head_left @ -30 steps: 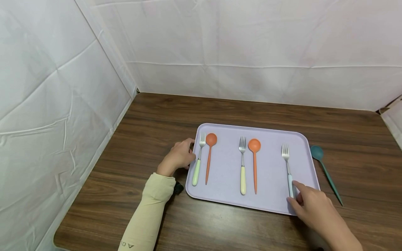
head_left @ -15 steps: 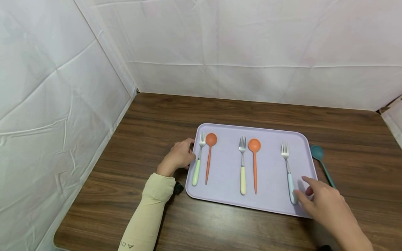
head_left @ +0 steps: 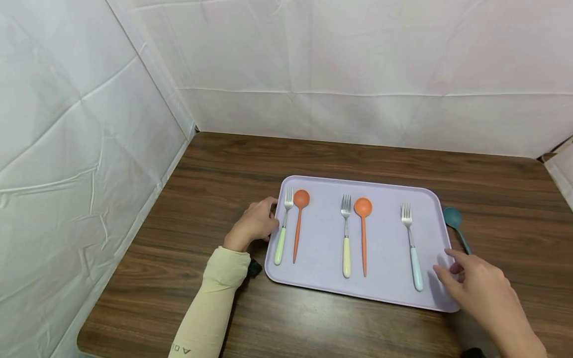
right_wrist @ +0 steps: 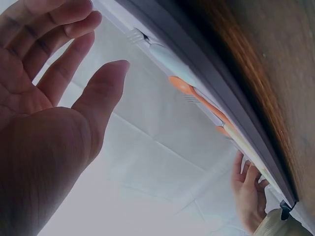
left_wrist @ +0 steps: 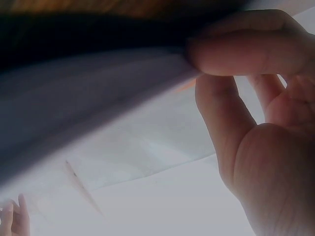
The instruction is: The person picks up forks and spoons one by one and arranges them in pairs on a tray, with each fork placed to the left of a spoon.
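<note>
My left hand (head_left: 255, 220) pinches the left rim of a lilac tray (head_left: 322, 287) between thumb and fingers; in the left wrist view the tray's edge (left_wrist: 98, 113) meets the fingertips. Over the tray's right edge hovers my right hand (head_left: 481, 283), its thumb and fingers apart with nothing between them. Just left of it lies a fork with a pale blue handle (head_left: 416, 268). A teal spoon (head_left: 453, 219) rests on the table right of the tray, its handle partly hidden behind the right hand.
Also on the tray are a green-handled fork (head_left: 280, 246), a dark orange spoon (head_left: 301, 199), a yellow-handled fork (head_left: 346, 256) and a brighter orange spoon (head_left: 363, 207). The wooden table (head_left: 215, 169) meets white cloth walls (head_left: 358, 74) at the back and left.
My right hand has let go of the blue-handled fork and moved right, to the tray's right edge. That fork now lies on the tray. My left hand stays at the left rim.
</note>
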